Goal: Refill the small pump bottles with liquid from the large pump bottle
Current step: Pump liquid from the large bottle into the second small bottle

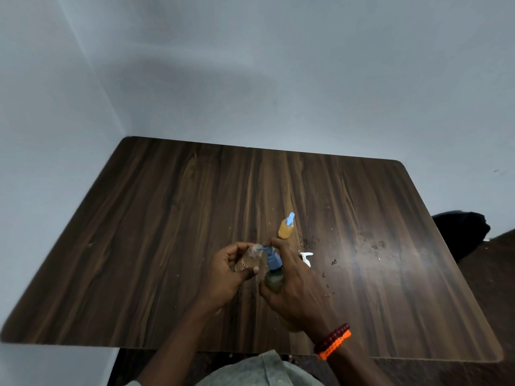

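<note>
Dark wood desk (172,218) against pale walls. Our left hand (227,274) curls its grip around a small open bottle (248,260), tilted; our right hand (289,285) clasps the large pump bottle (274,280), forefinger on its blue pump head, nozzle at the small bottle's mouth. Beyond stands a filled small bottle (286,227); a white pump (306,257) lies just right, near scattered droplets (328,277)

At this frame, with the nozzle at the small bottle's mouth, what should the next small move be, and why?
Probably press the pump head down with the right hand. The large pump bottle has its blue spout aimed at the open neck of the small bottle, which the left hand holds tilted toward it. That bottle looks only partly filled, while the capped small bottle behind looks full.
</note>
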A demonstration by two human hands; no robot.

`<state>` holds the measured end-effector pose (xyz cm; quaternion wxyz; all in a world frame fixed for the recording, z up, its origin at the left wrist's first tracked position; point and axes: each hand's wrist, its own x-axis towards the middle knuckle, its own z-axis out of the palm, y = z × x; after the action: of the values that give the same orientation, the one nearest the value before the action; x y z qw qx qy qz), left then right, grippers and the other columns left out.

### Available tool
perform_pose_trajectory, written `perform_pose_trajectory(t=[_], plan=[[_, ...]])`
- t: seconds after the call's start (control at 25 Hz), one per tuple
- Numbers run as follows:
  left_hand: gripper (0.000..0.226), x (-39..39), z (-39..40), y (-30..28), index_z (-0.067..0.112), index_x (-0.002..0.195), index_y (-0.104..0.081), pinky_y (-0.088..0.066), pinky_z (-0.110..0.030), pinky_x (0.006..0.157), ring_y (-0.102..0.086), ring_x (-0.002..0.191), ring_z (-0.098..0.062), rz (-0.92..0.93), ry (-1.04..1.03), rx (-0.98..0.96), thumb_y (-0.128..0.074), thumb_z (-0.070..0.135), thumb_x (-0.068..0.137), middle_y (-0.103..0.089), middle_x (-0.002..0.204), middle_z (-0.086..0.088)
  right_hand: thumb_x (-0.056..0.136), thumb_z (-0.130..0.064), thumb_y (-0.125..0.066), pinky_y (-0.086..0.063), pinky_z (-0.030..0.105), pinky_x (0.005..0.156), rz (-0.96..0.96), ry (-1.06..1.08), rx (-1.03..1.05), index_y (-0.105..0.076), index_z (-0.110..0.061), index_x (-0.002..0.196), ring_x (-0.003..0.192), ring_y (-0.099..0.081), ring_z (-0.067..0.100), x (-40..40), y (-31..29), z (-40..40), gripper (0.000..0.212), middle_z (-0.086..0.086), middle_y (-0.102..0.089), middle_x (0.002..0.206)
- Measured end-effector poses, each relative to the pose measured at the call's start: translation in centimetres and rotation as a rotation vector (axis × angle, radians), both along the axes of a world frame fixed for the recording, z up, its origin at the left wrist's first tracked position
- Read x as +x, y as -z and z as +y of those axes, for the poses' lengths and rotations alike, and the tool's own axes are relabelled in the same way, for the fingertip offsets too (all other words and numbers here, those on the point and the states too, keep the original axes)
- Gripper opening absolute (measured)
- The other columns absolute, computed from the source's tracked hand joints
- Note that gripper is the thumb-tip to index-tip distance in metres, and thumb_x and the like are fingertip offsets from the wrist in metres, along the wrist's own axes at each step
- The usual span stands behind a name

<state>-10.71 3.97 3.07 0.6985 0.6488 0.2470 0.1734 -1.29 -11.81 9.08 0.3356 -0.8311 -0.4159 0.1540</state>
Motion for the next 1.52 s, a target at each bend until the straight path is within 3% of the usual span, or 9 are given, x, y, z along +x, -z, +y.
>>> perform_pose_trajectory(t=[0.24,0.48,0.64,0.76,0.92,1.08,1.32,1.52], plan=[[0.043,-0.07,0.30,0.20,0.023,0.117,-0.072,-0.064,-0.034,0.091,-0.076,0.113,-0.017,0.005,-0.019,-0.023,-0.086,0.006,0.080,-0.080,0.118,0.003,0.088,-0.046,-0.071,-0.053,0.032,0.102,0.015,-0.009,0.004,-0.028,-0.037,0.153,0.120,-0.057,0.009,0.05,0.13,0.25,0.079,-0.009,-0.050,0.144],[0.042,-0.05,0.12,0.54,0.019,0.115,-0.073,-0.061,-0.041,0.096,-0.075,0.113,-0.023,0.015,-0.008,0.014,-0.086,0.002,0.079,-0.080,0.116,-0.003,0.087,-0.046,-0.071,-0.058,0.035,0.091,-0.012,0.012,0.003,-0.034,-0.038,0.146,0.108,-0.060,0.008,0.00,0.48,0.04,0.070,-0.012,-0.055,0.132],[0.044,-0.24,0.28,0.37,0.017,0.119,-0.072,-0.064,-0.033,0.089,-0.076,0.112,-0.020,0.001,-0.012,-0.020,-0.086,0.005,0.079,-0.080,0.118,-0.002,0.086,-0.049,-0.070,-0.054,0.036,0.103,0.001,-0.003,0.006,-0.025,-0.044,0.151,0.123,-0.057,0.009,-0.14,0.45,0.02,0.079,-0.012,-0.050,0.145],[0.043,-0.20,0.17,0.25,0.017,0.117,-0.072,-0.063,-0.037,0.093,-0.076,0.113,-0.020,0.011,-0.020,-0.017,-0.086,0.001,0.079,-0.080,0.117,-0.003,0.086,-0.047,-0.071,-0.054,0.039,0.103,0.006,-0.012,-0.008,-0.026,-0.043,0.150,0.124,-0.057,0.011,-0.27,0.51,-0.03,0.078,-0.010,-0.050,0.146],[0.040,-0.32,-0.09,0.18,0.024,0.112,-0.074,-0.063,-0.037,0.095,-0.075,0.112,-0.018,0.022,0.013,0.029,-0.085,0.002,0.081,-0.080,0.115,0.001,0.087,-0.045,-0.072,-0.059,0.034,0.091,-0.016,-0.004,0.004,-0.034,-0.038,0.143,0.107,-0.060,0.006,-0.17,0.38,-0.13,0.068,-0.018,-0.053,0.129],[0.042,-0.37,0.00,0.14,0.017,0.119,-0.072,-0.062,-0.040,0.097,-0.075,0.113,-0.018,0.024,0.000,0.009,-0.085,0.003,0.081,-0.080,0.118,-0.001,0.087,-0.043,-0.074,-0.052,0.029,0.103,0.013,-0.011,0.027,-0.031,-0.033,0.153,0.121,-0.057,0.006,-0.29,0.33,-0.19,0.079,-0.012,-0.051,0.145],[0.040,-0.54,-0.26,-0.08,0.027,0.111,-0.074,-0.063,-0.038,0.096,-0.075,0.110,-0.013,0.042,0.018,0.054,-0.085,0.003,0.081,-0.080,0.115,0.004,0.087,-0.045,-0.074,-0.058,0.028,0.090,-0.021,0.009,0.022,-0.037,-0.033,0.145,0.109,-0.060,0.007,-0.40,0.47,-0.43,0.069,-0.012,-0.055,0.133],[0.041,-0.51,-0.19,-0.07,0.025,0.114,-0.073,-0.063,-0.037,0.095,-0.075,0.111,-0.015,0.038,0.002,0.043,-0.085,0.004,0.081,-0.080,0.115,0.005,0.086,-0.048,-0.072,-0.053,0.029,0.100,-0.034,0.003,0.027,-0.029,-0.040,0.152,0.122,-0.055,0.007,-0.43,0.63,-0.41,0.079,-0.012,-0.049,0.147]])
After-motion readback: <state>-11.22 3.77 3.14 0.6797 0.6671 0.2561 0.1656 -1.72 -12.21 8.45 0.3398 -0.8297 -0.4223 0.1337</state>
